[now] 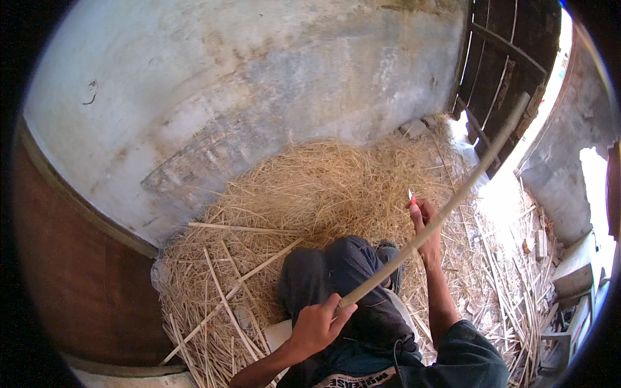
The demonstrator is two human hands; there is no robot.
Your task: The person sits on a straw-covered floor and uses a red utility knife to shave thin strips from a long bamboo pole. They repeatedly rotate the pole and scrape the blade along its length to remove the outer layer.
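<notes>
My left hand (321, 328) is closed around the near end of a long pale bamboo strip (446, 210), low in front of my lap. From there the strip slants up and away to the right, its far end in front of the dark door. Beyond it, my right hand (427, 226) grips a small knife (413, 198) with a red handle and a short bright blade pointing up. The strip crosses in front of my right hand and hides part of it; whether the two touch I cannot tell. My knees (349, 258) are bent beneath the strip.
A thick heap of straw-like shavings (317, 178) spreads over the floor up to the stained wall (259, 77). Loose strips (242, 281) lie across it at the left, more (504, 278) at the right. A dark plank door (498, 71) stands at the far right, a brown panel (71, 258) at the left.
</notes>
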